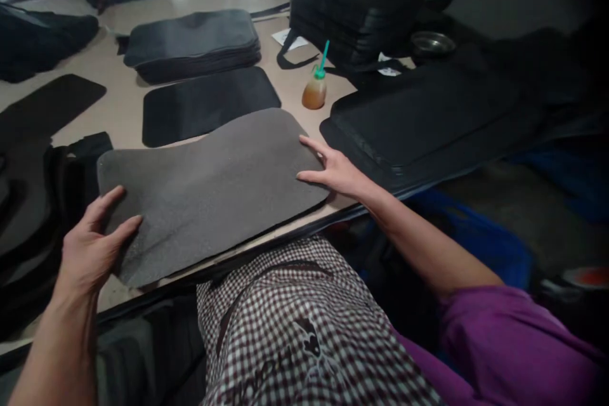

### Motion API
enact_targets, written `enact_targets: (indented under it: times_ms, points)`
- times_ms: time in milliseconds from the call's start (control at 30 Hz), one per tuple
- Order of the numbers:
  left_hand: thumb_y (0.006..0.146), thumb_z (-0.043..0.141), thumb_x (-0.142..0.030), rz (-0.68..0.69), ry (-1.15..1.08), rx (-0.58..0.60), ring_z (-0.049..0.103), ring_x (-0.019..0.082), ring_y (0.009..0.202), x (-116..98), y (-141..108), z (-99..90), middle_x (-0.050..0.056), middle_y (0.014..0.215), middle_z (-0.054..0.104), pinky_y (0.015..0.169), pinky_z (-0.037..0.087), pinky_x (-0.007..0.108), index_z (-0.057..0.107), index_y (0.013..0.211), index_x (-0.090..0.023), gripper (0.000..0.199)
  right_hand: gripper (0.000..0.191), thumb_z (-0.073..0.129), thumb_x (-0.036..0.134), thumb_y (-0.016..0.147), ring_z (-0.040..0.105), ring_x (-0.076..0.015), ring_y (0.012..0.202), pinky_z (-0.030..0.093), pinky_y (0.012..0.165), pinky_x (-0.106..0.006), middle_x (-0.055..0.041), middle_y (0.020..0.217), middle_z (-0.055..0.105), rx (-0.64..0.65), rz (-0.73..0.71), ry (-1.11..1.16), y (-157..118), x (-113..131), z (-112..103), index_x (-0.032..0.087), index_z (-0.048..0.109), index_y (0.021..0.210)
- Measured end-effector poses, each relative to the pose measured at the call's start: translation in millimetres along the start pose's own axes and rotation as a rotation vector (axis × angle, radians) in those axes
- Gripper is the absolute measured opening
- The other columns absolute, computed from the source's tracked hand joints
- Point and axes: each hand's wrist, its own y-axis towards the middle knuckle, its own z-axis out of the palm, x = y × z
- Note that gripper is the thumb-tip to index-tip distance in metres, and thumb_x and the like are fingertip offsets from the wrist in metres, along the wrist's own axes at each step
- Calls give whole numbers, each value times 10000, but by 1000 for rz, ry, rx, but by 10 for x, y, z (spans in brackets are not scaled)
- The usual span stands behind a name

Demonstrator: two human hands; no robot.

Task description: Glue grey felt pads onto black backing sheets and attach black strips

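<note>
At the near edge of a beige worktable (121, 115), a grey foam sheet (209, 200) lies flat in the lower middle of the frame, directly in front of the person, with a thin black layer (266, 235) showing beneath its near edge. Its long axis runs across the person's body, slanting up from lower left toward the right, and its outline is softly curved with rounded corners. The left hand (92, 241) sits at the sheet's left end, open, its fingers spread and closing on nothing. The right hand (333, 171) lies at the opposite end, equally open, its fingertips (307, 174) resting on the sheet near its right edge. The left hand is nearer the person's body, while the right arm (419, 241) reaches farther out over the table edge. Just beyond the sheet lies a black foam panel (209, 104), with a stack of similar panels (191, 44) behind it. A small bottle of amber liquid (314, 92) stands at upper centre, and a tall black stack (352, 13) rises behind it. A metal bowl (432, 44) sits at upper right, a blue plastic crate (476, 241) shows below the table at right, and a checked garment (295, 323) fills the bottom of the frame.
</note>
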Motion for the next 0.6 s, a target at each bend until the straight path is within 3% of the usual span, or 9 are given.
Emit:
enact_targets:
  times_ms: [200, 400, 600]
  points:
    - [703, 853, -518, -162, 71, 38, 607, 352, 1299, -9, 55, 51, -98, 1393, 650, 1143, 441, 650, 629, 1333, -512, 668, 792, 768, 384, 824, 482, -316, 1393, 371, 1202, -524, -72, 1534, 495, 56, -28, -56, -58, -132, 5, 270, 462, 1547]
    - [684, 851, -547, -195, 136, 56, 588, 363, 1319, -76, 77, 35, -148, 1382, 644, 1141, 419, 694, 632, 1295, -566, 650, 783, 749, 394, 838, 495, -327, 1361, 407, 1168, -537, -93, 1489, 519, 58, -85, -135, -55, -143, -19, 262, 453, 1551]
    - [683, 846, -541, -211, 126, 60, 599, 351, 1310, -63, 68, 54, -167, 1384, 635, 1128, 451, 668, 627, 1285, -587, 642, 793, 736, 403, 859, 480, -313, 1381, 391, 1184, -517, -97, 1498, 505, 56, -111, -239, -71, -187, 17, 258, 417, 1570]
